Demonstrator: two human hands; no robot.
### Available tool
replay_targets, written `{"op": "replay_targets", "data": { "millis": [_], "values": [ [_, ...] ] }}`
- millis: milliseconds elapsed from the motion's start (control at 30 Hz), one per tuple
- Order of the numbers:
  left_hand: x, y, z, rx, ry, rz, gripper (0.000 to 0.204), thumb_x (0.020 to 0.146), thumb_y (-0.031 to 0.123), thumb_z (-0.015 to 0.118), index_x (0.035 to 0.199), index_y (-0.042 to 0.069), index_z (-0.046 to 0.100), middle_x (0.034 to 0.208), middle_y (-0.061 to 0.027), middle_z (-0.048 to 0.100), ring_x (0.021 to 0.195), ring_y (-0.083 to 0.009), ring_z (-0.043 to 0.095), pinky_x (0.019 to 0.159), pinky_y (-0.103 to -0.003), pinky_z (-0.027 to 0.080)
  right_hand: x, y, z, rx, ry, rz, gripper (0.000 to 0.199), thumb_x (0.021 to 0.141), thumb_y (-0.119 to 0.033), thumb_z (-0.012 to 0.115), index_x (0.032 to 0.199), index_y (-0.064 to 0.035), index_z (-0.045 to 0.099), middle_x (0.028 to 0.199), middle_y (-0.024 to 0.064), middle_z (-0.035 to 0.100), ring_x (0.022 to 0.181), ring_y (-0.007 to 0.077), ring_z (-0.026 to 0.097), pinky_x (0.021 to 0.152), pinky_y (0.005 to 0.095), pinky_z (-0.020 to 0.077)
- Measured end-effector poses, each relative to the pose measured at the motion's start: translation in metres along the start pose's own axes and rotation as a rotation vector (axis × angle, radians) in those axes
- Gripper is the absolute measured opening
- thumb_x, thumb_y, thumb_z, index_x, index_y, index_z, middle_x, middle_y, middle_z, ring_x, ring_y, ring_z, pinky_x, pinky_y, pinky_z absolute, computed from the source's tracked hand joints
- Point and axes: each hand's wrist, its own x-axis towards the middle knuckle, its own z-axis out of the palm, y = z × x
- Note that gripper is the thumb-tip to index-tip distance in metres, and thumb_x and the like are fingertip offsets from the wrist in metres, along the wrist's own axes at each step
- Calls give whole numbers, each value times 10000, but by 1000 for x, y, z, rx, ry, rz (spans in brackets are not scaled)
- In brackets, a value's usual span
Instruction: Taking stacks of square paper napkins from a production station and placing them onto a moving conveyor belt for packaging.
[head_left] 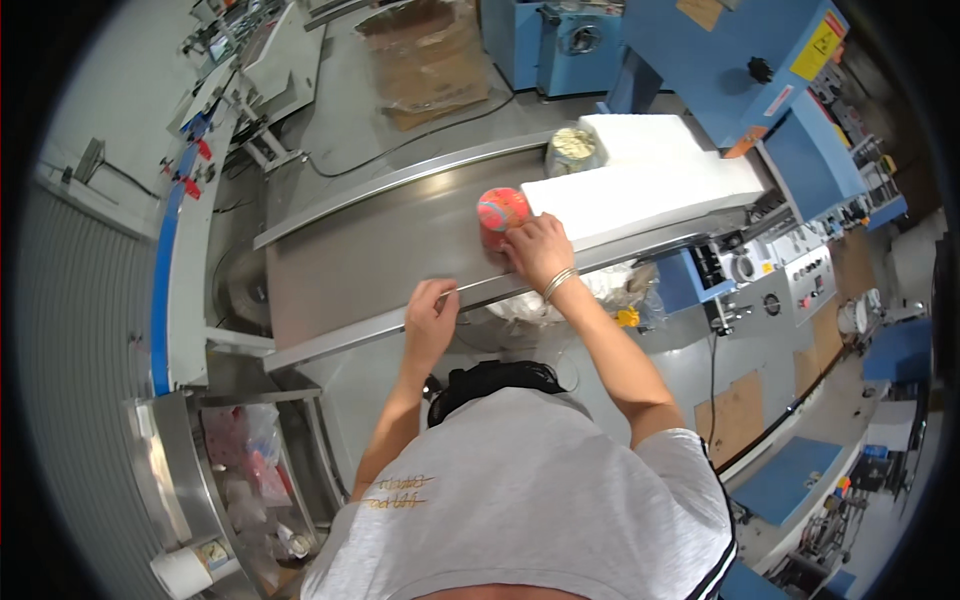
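A round jar (503, 213) with a red-orange, patterned top stands upright on the metal conveyor bed (370, 240). Curled around its near right side are the fingers of my right hand (538, 250), which has bracelets at the wrist. My left hand (432, 312) is at the near metal rail (375, 327), left of the jar, with its fingers bent inward; whatever they may hold is hidden. Farther back, a clear jar (573, 152) with pale yellowish pieces or a lid at its top stands against white foam blocks (640, 195).
Beyond the foam is a blue machine (730, 70). A large cardboard box lined with plastic (425, 60) sits on the floor past the conveyor. To the left are a blue-edged bench (165, 270) and a metal cart with plastic bags (255, 450). Crumpled clear plastic (640, 290) lies below the near rail.
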Motion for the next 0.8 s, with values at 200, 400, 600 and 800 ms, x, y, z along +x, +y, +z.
{"op": "replay_targets", "data": {
  "millis": [200, 400, 600, 800],
  "values": [
    [52, -7, 21, 255, -27, 245, 304, 746, 46, 626, 1049, 36, 606, 1107, -170, 557, 1049, -343, 519, 883, -415, 438, -5, 22, -3, 128, 101, -126, 140, 756, -159, 650, 882, -96, 649, 891, 67, 641, 946, 235, 575, 942, 409, 396],
    [112, -6, 91, 452, -25, 476, 620, 669, 219, 716, 1245, 106, 514, 1357, -181, 412, 1273, -370, 351, 954, -499, 356, -7, 22, -11, 110, 100, -224, 157, 761, -168, 649, 897, -92, 635, 913, 71, 630, 968, 251, 564, 950, 429, 380],
    [127, -34, 99, 495, -154, 360, 671, 662, 260, 730, 1285, 174, 497, 1398, -134, 388, 1310, -355, 332, 956, -502, 365, -5, 23, -10, 141, 115, -213, 120, 757, -150, 638, 860, -89, 647, 879, 63, 629, 965, 223, 564, 940, 417, 376],
    [163, -41, 92, 669, 291, 382, 518, 674, 103, 651, 1177, 94, 529, 1227, -143, 493, 1182, -333, 429, 896, -479, 370, -5, 23, -9, 148, 92, -207, 180, 715, -84, 610, 892, -86, 643, 888, 52, 625, 975, 224, 562, 952, 421, 371]
  ]
}}
